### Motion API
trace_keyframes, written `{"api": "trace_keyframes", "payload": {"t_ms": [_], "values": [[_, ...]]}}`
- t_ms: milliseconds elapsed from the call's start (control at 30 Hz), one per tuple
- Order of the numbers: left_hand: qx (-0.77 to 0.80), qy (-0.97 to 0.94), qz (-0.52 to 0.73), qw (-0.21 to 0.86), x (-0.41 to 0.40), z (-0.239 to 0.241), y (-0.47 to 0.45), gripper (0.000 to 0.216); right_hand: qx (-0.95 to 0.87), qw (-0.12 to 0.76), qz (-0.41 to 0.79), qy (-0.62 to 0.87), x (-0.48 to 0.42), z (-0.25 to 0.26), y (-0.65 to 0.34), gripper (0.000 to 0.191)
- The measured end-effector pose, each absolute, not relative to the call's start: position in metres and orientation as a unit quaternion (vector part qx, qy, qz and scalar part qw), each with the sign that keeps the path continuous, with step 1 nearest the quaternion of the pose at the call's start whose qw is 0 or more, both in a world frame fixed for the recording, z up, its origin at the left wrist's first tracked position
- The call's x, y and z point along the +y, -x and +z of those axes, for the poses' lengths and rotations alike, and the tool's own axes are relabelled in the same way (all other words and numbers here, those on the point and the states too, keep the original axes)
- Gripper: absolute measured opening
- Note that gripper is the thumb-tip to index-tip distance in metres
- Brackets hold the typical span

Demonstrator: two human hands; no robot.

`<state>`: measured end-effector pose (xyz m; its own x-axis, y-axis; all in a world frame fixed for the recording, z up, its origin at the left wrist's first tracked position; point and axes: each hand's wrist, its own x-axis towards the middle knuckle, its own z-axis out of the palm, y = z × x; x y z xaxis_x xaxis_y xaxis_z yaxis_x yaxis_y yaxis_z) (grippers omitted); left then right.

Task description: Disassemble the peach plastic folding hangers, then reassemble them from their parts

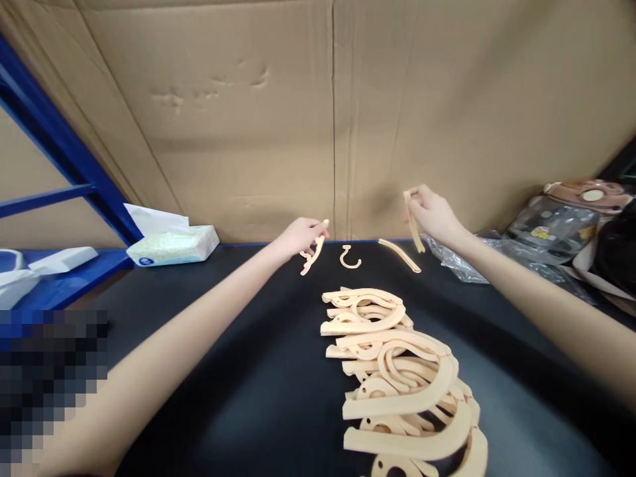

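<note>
Pinched in my right hand (426, 207), a beige hanger arm (415, 228) hangs down over the far side of the table. My left hand (304, 237) is closed on another beige hanger piece (313, 258), partly covered by the fingers. Between the hands lie a small hanger hook (350, 258) and a loose, slightly curved hanger arm (400, 256). Closer to me, a long overlapping row of folded beige hangers (402, 397) runs down to the bottom edge of the view.
The black tabletop (223, 371) ends at a cardboard wall (238, 132). A tissue pack (173, 246) stands far left, beside a blue metal frame (64, 139) and white items (50, 268). Clear plastic wrap (462, 262) and a transparent bag (556, 218) are at the right.
</note>
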<state>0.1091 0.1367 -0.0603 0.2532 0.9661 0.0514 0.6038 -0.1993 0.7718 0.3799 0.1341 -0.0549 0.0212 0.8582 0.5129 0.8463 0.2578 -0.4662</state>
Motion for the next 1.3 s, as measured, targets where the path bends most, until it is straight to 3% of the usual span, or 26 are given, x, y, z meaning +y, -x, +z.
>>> {"api": "trace_keyframes", "payload": {"t_ms": [67,167,233,400,600,833,900,1033,1300], "values": [[0.572,-0.710,0.250,0.327,0.149,-0.068,-0.092,0.023,-0.680,0.411,-0.012,0.607,0.127,-0.062,-0.393,0.024],[0.595,-0.709,0.236,0.298,0.158,-0.083,-0.075,0.030,-0.695,0.426,-0.044,0.578,0.115,-0.076,-0.405,0.039],[0.601,-0.718,0.243,0.254,0.158,-0.091,-0.071,0.029,-0.721,0.396,-0.065,0.565,0.109,-0.087,-0.410,0.044],[0.569,-0.767,0.241,0.172,0.133,-0.086,-0.083,0.033,-0.792,0.265,-0.087,0.543,0.104,-0.112,-0.420,0.025],[0.454,-0.847,0.077,0.267,0.081,-0.068,-0.097,0.038,-0.821,0.192,-0.067,0.533,0.096,-0.124,-0.416,0.031],[0.421,-0.845,0.022,0.328,0.077,-0.068,-0.097,0.039,-0.803,0.167,-0.066,0.569,0.089,-0.117,-0.398,0.033],[0.422,-0.841,0.023,0.337,0.080,-0.068,-0.096,0.039,-0.797,0.168,-0.064,0.576,0.090,-0.117,-0.394,0.028],[0.416,-0.837,0.043,0.352,0.084,-0.070,-0.095,0.020,-0.783,0.181,-0.057,0.592,0.097,-0.119,-0.387,0.023],[0.407,-0.777,0.187,0.442,0.082,-0.055,-0.108,0.016,-0.775,0.254,-0.009,0.578,0.097,-0.094,-0.350,0.034]]}}
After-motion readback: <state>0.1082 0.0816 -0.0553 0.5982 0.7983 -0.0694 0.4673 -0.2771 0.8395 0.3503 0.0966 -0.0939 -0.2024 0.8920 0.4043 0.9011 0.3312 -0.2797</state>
